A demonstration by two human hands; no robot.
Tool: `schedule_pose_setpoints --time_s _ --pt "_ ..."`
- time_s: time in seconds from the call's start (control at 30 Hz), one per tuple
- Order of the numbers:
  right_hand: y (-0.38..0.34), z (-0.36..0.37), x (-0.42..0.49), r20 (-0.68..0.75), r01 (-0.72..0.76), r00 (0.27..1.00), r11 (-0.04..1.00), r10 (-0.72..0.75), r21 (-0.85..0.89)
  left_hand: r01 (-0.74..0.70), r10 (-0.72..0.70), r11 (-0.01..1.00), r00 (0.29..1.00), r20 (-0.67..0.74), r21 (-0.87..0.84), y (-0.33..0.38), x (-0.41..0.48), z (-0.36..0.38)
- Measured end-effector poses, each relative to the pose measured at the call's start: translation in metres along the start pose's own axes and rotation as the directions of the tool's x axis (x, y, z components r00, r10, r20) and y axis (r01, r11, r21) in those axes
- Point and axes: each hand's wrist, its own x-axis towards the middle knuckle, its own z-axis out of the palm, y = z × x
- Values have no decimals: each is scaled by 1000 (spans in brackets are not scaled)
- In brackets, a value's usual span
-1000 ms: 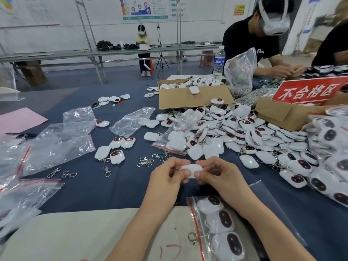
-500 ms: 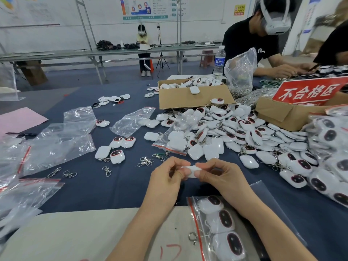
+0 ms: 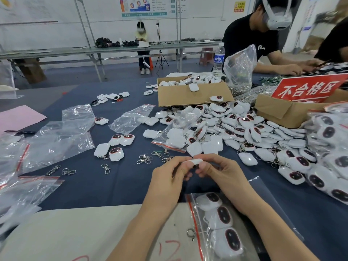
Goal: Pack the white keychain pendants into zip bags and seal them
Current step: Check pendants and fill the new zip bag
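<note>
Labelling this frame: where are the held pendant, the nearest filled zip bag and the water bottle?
held pendant (image 3: pixel 194 161), head view, white top edge.
nearest filled zip bag (image 3: pixel 192 213), head view, red seal strip.
water bottle (image 3: pixel 219 58), head view, blue label.

1. Small white rounded plastic keychain pendants: smooth, glossy shells
2. Clear thin plastic zip bags: shiny, crinkled
3. Small silver metal clasps: bright
4. Brown cardboard box: matt
5. Dark blue cloth desk cover: matt
</note>
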Motion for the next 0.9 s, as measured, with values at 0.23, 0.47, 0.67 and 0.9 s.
schedule_pose_setpoints --time_s 0.23,0.47,0.67,0.9 --pt "5 -2 2 41 -24 999 999 25 -22 94 -93 993 996 17 -76 0 -1 0" --pt "9 -2 3 -3 -71 997 995 71 -63 113 -112 990 994 13 -85 -1 -1 -1" --pt "11 0 5 -63 -61 996 998 60 -13 102 -97 993 992 86 -54 -2 2 1" --pt "14 -2 6 -46 -82 996 996 81 -21 129 -124 991 987 103 -42 -6 4 1"
